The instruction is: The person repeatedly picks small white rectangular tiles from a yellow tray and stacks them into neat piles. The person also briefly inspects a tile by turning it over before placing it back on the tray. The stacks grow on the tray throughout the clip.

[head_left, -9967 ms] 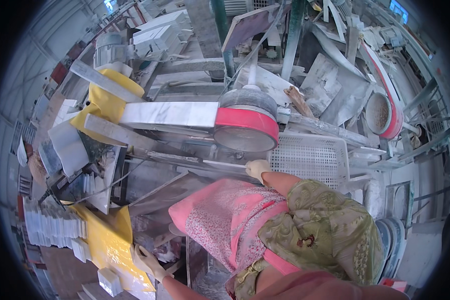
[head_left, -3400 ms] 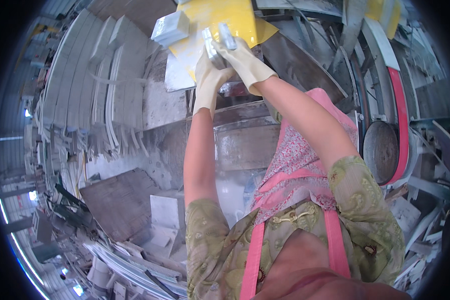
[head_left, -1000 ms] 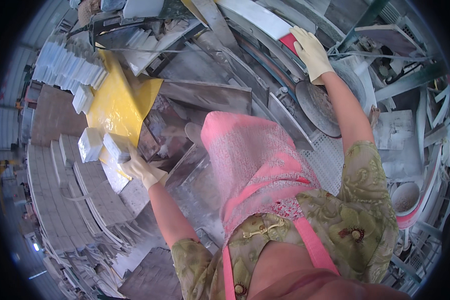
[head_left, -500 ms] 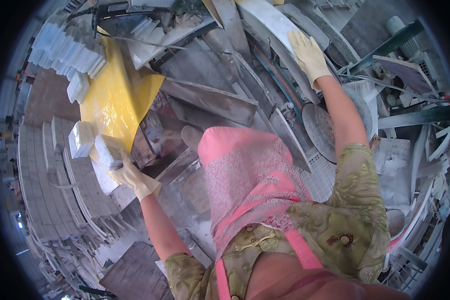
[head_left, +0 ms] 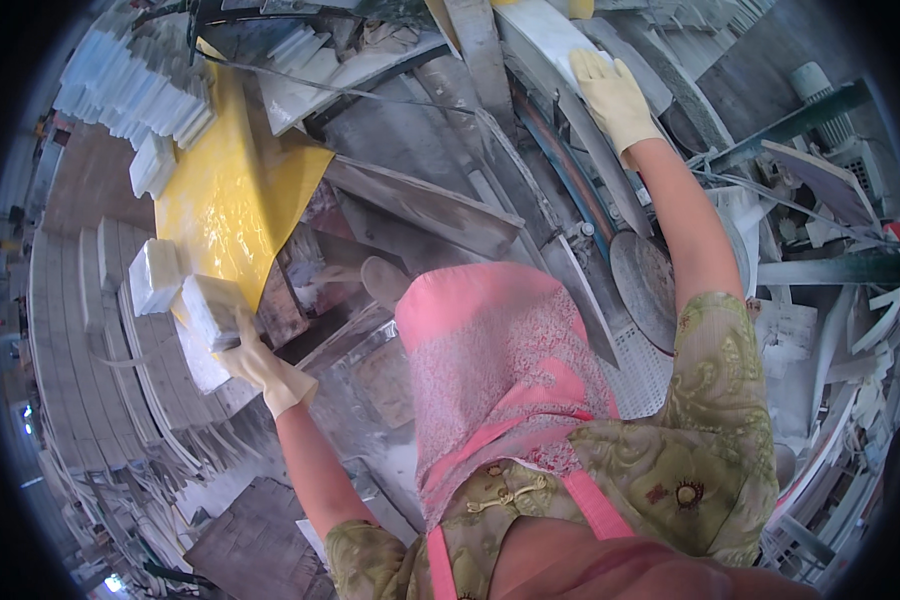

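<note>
My left hand [head_left: 260, 368], in a cream rubber glove, grips the near end of a white block [head_left: 213, 305] that looks like a small stack of pale slabs. The block rests at the near end of a yellow sheet [head_left: 220, 190], beside a similar white block [head_left: 156, 277]. Part of my left fingers is hidden by the block. Far to the right, my gloved right hand [head_left: 615, 100] lies flat with fingers stretched out on a long white strip [head_left: 545, 38], which sits along a dusty machine.
Many pale slabs [head_left: 135, 90] stand in a row at the far left, with long grey strips [head_left: 75, 340] stacked nearer. Dusty boards [head_left: 425, 200] lie between my arms. A round grey disc [head_left: 642, 278] sits beneath my right forearm. A green bar [head_left: 830, 271] crosses at right.
Both hands keep their places on the white block and the white strip. The view has shifted slightly; no clear movement of the objects shows.
</note>
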The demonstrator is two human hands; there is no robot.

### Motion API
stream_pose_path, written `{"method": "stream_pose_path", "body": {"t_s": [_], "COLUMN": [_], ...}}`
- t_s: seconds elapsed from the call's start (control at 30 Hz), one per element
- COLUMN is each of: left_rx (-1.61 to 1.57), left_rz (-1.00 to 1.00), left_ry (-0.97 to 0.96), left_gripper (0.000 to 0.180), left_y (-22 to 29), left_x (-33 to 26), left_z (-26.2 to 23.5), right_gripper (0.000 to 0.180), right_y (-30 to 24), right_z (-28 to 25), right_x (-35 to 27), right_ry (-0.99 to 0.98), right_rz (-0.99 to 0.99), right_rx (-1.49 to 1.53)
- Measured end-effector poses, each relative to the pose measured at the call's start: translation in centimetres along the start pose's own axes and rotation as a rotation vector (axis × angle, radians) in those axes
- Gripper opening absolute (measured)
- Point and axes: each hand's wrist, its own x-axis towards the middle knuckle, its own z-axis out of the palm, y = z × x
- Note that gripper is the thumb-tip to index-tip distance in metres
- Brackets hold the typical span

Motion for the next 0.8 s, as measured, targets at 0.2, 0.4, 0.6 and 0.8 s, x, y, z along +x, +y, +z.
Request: {"method": "stream_pose_path", "body": {"t_s": [0.2,0.4,0.6,0.8], "left_rx": [-0.052,-0.011,0.384,0.341], "left_rz": [-0.161,-0.212,-0.180,-0.156], "left_ry": [-0.024,0.096,0.091,-0.019], "left_gripper": [0.055,0.061,0.039,0.051], "left_y": [1.4,1.2,1.7,2.6], "left_x": [-0.8,-0.1,0.1,0.1], "left_z": [0.4,-0.7,0.0,-0.3], "right_gripper": [0.061,0.054,0.048,0.049], "right_y": [1.5,2.1,-2.0,-22.1], "right_z": [3.2,-0.9,-7.3,-15.9], "right_x": [1.0,2.0,6.5,8.3], "right_ry": [0.100,-0.042,-0.204,-0.070], "right_rz": [-0.058,-0.051,0.564,0.192], "right_rx": [0.101,0.333,1.223,1.540]}}
